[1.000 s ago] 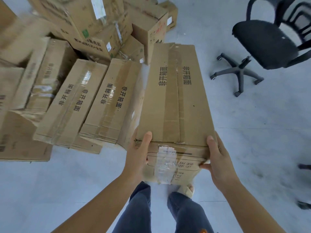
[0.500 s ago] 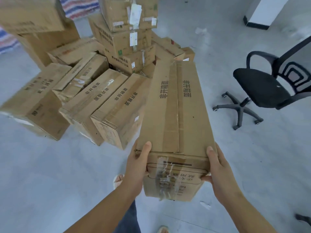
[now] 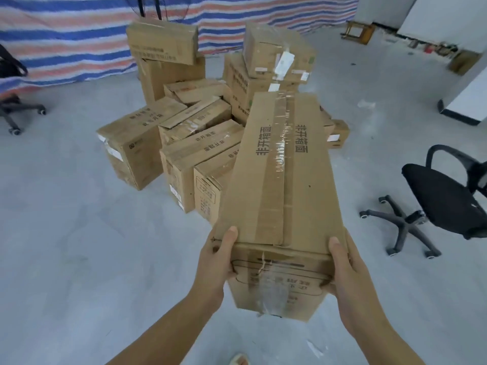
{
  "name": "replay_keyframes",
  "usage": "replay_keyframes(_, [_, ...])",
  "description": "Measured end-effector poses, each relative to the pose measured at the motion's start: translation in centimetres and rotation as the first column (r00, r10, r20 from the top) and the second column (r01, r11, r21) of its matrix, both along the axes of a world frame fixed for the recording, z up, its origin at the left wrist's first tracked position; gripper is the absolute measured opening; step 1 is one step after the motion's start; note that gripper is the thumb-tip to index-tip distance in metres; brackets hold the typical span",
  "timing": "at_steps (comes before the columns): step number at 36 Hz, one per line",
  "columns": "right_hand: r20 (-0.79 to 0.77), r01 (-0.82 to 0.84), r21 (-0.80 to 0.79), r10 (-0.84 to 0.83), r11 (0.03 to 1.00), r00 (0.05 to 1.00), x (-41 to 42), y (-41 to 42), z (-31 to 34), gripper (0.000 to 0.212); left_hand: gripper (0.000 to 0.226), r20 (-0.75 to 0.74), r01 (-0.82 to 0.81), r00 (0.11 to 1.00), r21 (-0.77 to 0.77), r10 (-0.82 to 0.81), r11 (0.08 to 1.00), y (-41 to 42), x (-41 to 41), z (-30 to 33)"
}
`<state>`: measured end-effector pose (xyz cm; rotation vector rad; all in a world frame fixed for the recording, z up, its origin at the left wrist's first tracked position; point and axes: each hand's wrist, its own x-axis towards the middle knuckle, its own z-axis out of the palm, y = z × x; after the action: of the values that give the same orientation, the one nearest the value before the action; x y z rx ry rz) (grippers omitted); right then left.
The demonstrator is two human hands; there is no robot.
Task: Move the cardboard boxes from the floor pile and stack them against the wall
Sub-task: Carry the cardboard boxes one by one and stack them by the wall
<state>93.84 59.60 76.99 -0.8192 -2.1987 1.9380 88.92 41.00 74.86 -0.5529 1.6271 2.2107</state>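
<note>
Nearest us, a sandalled toe (image 3: 238, 360) shows at the bottom edge on the grey concrete floor (image 3: 79, 259). Just above it our two hands carry a long cardboard box (image 3: 284, 185) clear of the floor, its near end towards us and its far end pointing away. Our left hand (image 3: 214, 262) takes the near left corner, thumb laid on the top face and fingers curled under the end panel; our right hand (image 3: 347, 275) does the same at the near right corner. Each grip is closed around the box, one at each side of the taped end. A strip of clear tape runs the length of the top face, between two lines of printed characters.

Beyond the box, and partly hidden by it, lies the floor pile (image 3: 189, 143): several similar long cartons leaning side by side, a squarer carton (image 3: 137, 146) to their left, and taller cartons behind, some stacked two high with white labels. To our right stands a black office chair (image 3: 442, 196) on a five-star base, well apart from the pile. Another chair base (image 3: 18, 111) shows at the left edge. Farther off, a striped blue, red and white tarpaulin (image 3: 79, 35) hangs across the back, and a small wooden stool (image 3: 358, 31) sits near white panels (image 3: 448, 19) at the far right.
</note>
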Motion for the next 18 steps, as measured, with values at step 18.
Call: replay_keyframes(18, [0.069, -0.443, -0.001, 0.442, 0.896, 0.894, 8.3, -29.9, 0.4, 0.049, 0.047, -0.007, -0.498, 0.867, -0.035, 0.498, 0.867, -30.1, 18.3, 0.6])
